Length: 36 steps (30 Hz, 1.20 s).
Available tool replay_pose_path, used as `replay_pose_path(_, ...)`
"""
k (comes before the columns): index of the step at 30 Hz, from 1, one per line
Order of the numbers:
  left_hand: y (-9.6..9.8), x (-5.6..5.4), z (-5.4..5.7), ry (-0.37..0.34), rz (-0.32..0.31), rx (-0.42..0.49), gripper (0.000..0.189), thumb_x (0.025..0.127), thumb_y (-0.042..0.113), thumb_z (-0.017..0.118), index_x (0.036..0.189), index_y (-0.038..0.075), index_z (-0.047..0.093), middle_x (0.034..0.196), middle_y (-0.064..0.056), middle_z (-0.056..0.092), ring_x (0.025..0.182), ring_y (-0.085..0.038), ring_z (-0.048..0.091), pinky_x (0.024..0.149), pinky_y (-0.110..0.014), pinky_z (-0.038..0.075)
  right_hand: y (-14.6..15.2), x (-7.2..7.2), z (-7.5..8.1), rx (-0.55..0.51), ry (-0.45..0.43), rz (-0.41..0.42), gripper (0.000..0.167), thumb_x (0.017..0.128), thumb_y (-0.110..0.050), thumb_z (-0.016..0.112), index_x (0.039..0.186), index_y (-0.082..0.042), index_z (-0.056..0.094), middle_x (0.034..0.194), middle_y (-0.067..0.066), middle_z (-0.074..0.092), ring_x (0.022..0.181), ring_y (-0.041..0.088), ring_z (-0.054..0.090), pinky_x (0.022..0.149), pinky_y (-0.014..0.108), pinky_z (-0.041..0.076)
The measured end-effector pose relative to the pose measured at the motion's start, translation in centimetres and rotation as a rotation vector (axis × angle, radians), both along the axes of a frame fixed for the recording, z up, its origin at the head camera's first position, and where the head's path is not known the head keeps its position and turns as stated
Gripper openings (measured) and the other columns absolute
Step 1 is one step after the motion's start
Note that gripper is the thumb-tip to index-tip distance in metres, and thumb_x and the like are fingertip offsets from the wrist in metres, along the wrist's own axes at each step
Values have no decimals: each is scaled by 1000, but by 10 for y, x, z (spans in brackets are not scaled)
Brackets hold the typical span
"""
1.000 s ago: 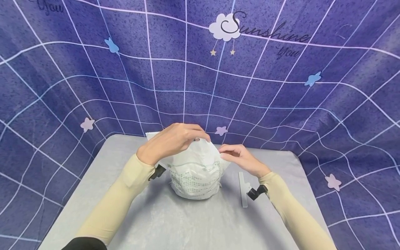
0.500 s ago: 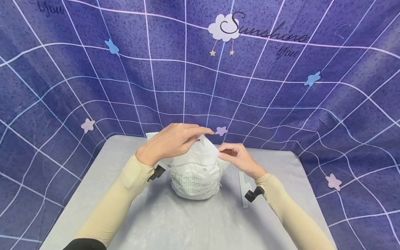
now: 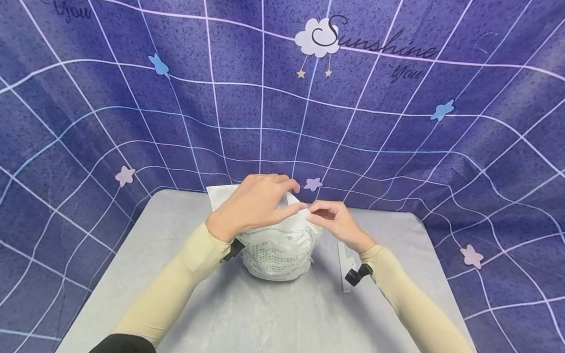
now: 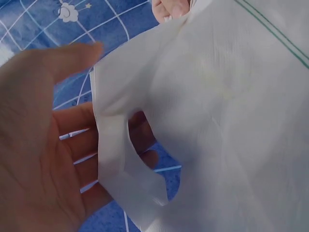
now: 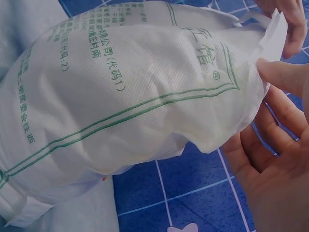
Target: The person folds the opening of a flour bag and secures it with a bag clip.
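A full white bag (image 3: 277, 252) with green printing stands upright on the table. My left hand (image 3: 253, 203) is over its top edge. In the left wrist view the left hand's fingers (image 4: 79, 140) reach behind the bag's cut-out handle hole, and the thumb stands apart from them in front, not closed on the edge. My right hand (image 3: 340, 226) pinches the bag's upper right corner between thumb and fingers. The right wrist view has that thumb (image 5: 280, 73) on the white edge, with the fingers behind it. Whatever fills the bag is hidden.
To the right of the bag a pale flat strip with a wavy edge (image 3: 344, 274) lies on the grey cloth-covered table (image 3: 273, 318). Blue cloth walls (image 3: 238, 98) with a grid pattern stand behind and at both sides. Each wrist carries a small black camera (image 3: 353, 277).
My left hand has shifted right along the bag's top, and its thumb now points across the front toward the right hand. The right hand moved slightly left, staying at the corner.
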State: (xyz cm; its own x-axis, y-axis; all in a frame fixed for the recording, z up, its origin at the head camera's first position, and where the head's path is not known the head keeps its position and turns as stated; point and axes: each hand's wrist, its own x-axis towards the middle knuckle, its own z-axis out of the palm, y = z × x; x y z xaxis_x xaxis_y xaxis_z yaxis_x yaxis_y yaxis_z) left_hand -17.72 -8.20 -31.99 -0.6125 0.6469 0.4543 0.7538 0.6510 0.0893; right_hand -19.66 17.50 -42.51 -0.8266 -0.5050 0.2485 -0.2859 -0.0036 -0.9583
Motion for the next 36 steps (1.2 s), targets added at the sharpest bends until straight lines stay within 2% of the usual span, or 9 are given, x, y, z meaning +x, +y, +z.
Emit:
replay_pose_path(4,1,-1,-2,30,9,-26,35,100,49,71,107,16,79,86,6,66,64,-10,56,55,-31,51,0,-1,-1,-6,12,1,16,97,6,70,112,12,71,106,3,75,101,15,72,94,28,60)
replay_pose_path(8,-1,-2,-2,23,7,-30,27,100,44,74,105,18,78,87,7,66,63,-10,56,53,-31,50,0,-1,-1,-16,12,4,16,97,6,70,111,12,72,103,4,75,99,15,72,93,29,60)
replay_pose_path(17,-7,-6,-4,-25,-30,12,17,105,33,71,109,19,80,98,7,73,69,-9,61,59,-32,55,2,-2,-3,-8,39,4,14,96,6,71,109,10,73,103,5,75,98,17,73,93,29,61)
replay_pose_path(26,-8,-12,-7,-28,-82,60,12,104,26,74,108,17,81,100,6,76,78,-10,70,65,-32,59,5,-1,-1,63,72,-15,15,96,4,73,111,4,77,104,7,76,96,19,73,91,31,59)
replay_pose_path(36,-9,-11,-5,-52,-83,58,11,103,25,74,108,18,82,101,8,76,81,-10,72,67,-32,60,14,-4,-7,123,135,-9,16,95,3,76,110,1,79,101,9,77,91,20,74,90,32,60)
